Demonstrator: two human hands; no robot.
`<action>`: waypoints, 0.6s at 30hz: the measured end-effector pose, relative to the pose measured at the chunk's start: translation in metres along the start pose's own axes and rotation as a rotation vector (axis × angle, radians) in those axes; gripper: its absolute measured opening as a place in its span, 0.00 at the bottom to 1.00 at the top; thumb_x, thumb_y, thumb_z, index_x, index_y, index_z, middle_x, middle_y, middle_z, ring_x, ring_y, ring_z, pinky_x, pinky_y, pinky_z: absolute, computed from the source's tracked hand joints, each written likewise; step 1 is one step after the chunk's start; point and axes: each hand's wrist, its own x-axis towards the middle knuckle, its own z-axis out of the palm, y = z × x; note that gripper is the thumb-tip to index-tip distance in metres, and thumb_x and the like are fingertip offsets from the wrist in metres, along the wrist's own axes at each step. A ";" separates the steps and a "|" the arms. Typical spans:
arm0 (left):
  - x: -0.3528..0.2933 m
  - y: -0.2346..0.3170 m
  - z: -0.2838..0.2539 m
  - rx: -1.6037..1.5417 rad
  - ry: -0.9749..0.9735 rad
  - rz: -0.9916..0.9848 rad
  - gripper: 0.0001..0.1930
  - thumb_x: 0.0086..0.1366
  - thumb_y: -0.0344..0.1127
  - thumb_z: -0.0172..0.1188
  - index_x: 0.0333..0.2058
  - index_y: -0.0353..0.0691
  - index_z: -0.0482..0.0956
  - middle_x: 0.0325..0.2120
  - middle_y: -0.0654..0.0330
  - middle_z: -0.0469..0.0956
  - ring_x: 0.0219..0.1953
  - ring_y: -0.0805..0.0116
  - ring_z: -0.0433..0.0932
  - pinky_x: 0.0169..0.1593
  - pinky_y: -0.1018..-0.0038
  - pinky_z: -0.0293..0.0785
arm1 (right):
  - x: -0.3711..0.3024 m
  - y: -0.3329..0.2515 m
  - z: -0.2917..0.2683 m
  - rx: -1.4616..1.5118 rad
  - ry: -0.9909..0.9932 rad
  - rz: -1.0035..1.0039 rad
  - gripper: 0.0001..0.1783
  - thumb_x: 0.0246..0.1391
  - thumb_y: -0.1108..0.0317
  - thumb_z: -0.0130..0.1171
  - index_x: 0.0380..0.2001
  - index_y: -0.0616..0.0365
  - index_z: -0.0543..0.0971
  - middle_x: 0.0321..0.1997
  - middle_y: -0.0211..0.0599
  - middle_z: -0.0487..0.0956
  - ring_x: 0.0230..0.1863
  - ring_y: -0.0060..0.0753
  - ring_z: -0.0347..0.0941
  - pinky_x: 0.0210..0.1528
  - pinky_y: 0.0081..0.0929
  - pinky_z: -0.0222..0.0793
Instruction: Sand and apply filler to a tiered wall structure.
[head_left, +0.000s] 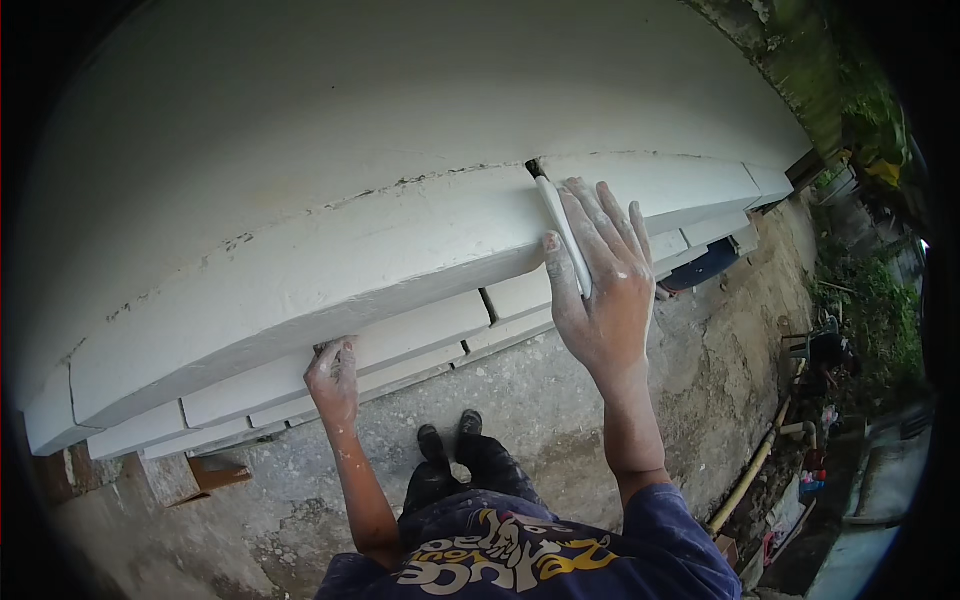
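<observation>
My right hand (pixel 607 285), coated in white dust, lies over a white flat-edged piece (pixel 563 235) at the long white upper block row (pixel 330 255). The thumb is on the piece's left edge and the fingers stretch over its other side; most of it is hidden under the palm. A dark gap (pixel 534 167) shows at its far end. Lower and to the left, my left hand (pixel 334 380) is curled just under the upper row's edge, against the white lower tier (pixel 415 330). Its fingertips are hidden, and what they grip, if anything, cannot be made out.
A broad pale surface (pixel 400 80) spreads beyond the block row. Below lies a stained concrete floor (pixel 520 390), with my dark shoes (pixel 450 430) on it. An open cardboard box (pixel 217 475) lies at left. A yellowish pole (pixel 752 475), clutter and green plants (pixel 880 330) are at right.
</observation>
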 end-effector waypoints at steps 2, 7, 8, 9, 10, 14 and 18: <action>0.006 0.003 0.000 -0.047 0.007 -0.002 0.09 0.66 0.29 0.59 0.39 0.31 0.84 0.37 0.52 0.85 0.41 0.63 0.81 0.51 0.69 0.73 | -0.006 0.000 0.000 -0.115 0.012 -0.073 0.22 0.63 0.57 0.52 0.52 0.60 0.80 0.56 0.42 0.80 0.70 0.49 0.63 0.76 0.54 0.36; 0.000 0.020 -0.001 -0.032 -0.025 -0.010 0.08 0.66 0.29 0.59 0.39 0.31 0.84 0.36 0.53 0.84 0.40 0.64 0.81 0.50 0.70 0.74 | 0.026 0.027 -0.016 -0.248 -0.029 0.061 0.19 0.63 0.63 0.51 0.50 0.61 0.81 0.55 0.43 0.81 0.69 0.49 0.63 0.75 0.54 0.40; 0.000 0.021 0.001 -0.037 -0.033 0.010 0.08 0.66 0.28 0.59 0.39 0.31 0.84 0.36 0.53 0.84 0.40 0.64 0.81 0.49 0.70 0.74 | 0.022 0.021 -0.012 -0.195 -0.005 -0.016 0.18 0.63 0.63 0.51 0.49 0.61 0.82 0.54 0.44 0.81 0.69 0.49 0.64 0.76 0.54 0.38; 0.002 0.020 0.002 -0.033 -0.028 0.014 0.08 0.66 0.28 0.59 0.39 0.31 0.84 0.36 0.53 0.84 0.40 0.64 0.81 0.49 0.70 0.74 | 0.019 0.013 -0.005 -0.132 0.022 -0.092 0.18 0.63 0.63 0.50 0.48 0.61 0.82 0.53 0.45 0.82 0.69 0.48 0.64 0.76 0.54 0.37; 0.001 0.017 -0.001 -0.029 -0.029 0.002 0.09 0.67 0.31 0.59 0.39 0.30 0.84 0.36 0.54 0.84 0.40 0.66 0.80 0.49 0.71 0.73 | 0.005 -0.001 -0.003 -0.104 0.000 -0.114 0.17 0.63 0.65 0.50 0.45 0.61 0.83 0.50 0.45 0.83 0.68 0.46 0.65 0.76 0.54 0.35; -0.001 0.007 -0.002 -0.020 0.000 0.025 0.10 0.67 0.32 0.59 0.39 0.31 0.84 0.35 0.57 0.83 0.39 0.70 0.78 0.47 0.73 0.73 | 0.018 0.029 -0.021 -0.282 -0.016 -0.098 0.18 0.64 0.64 0.48 0.44 0.61 0.84 0.48 0.42 0.84 0.69 0.44 0.65 0.75 0.57 0.37; 0.000 0.005 0.003 -0.042 -0.009 -0.010 0.09 0.67 0.30 0.59 0.38 0.31 0.84 0.34 0.58 0.83 0.39 0.71 0.77 0.46 0.74 0.73 | 0.021 0.041 -0.011 -0.207 0.013 -0.049 0.19 0.64 0.63 0.48 0.50 0.60 0.81 0.54 0.44 0.81 0.69 0.44 0.64 0.76 0.54 0.36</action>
